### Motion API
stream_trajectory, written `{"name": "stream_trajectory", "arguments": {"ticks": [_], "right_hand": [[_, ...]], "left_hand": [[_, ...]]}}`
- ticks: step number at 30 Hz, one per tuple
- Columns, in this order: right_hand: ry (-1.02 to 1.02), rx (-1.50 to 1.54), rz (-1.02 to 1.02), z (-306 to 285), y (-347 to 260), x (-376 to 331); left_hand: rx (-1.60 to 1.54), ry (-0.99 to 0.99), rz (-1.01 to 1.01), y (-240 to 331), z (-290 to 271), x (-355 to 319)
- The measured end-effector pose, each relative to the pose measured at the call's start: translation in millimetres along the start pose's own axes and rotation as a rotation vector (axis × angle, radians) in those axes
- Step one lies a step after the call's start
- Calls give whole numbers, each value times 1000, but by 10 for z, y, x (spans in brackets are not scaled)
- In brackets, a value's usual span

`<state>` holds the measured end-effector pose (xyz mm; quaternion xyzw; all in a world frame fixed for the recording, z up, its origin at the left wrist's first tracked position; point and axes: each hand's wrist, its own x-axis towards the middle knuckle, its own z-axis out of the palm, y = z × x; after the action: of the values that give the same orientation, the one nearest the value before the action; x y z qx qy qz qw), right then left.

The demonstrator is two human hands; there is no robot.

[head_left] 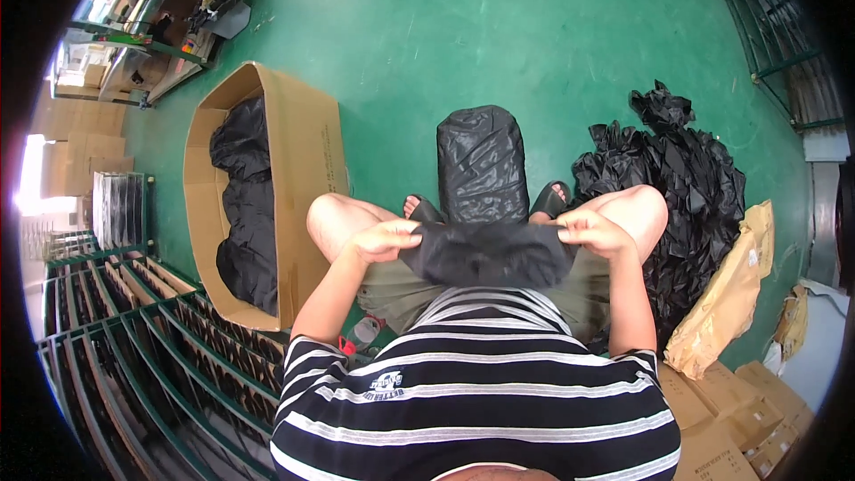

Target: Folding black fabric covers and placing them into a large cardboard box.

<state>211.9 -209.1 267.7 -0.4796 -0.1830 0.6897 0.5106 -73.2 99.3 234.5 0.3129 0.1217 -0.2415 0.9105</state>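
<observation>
A black plastic bag [490, 254] is stretched across my lap between both hands. My left hand [386, 240] pinches its left end, and my right hand [595, 233] pinches the right end. On the floor between my feet lies a black plastic-wrapped bundle [482, 160], rounded at its far end. The near end of that bundle is hidden behind the bag I hold.
An open cardboard box [307, 142] to my left holds several black bundles [248, 205]. Crumpled black plastic bags [686, 187] are heaped at my right, beside a torn brown paper sack [726, 298]. Green racks [169, 347], a bottle [363, 331] and cartons [721, 401] are close by.
</observation>
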Motion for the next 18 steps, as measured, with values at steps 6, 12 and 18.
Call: {"name": "stream_trajectory", "arguments": {"ticks": [6, 12, 18], "right_hand": [[136, 306, -164, -570, -420, 1052], [443, 308, -83, -1270, 44, 2228], [911, 106, 43, -1485, 1062, 2783]], "left_hand": [[79, 303, 411, 971, -330, 715], [551, 999, 251, 733, -1591, 1514], [928, 1229, 257, -257, -1955, 1973]]}}
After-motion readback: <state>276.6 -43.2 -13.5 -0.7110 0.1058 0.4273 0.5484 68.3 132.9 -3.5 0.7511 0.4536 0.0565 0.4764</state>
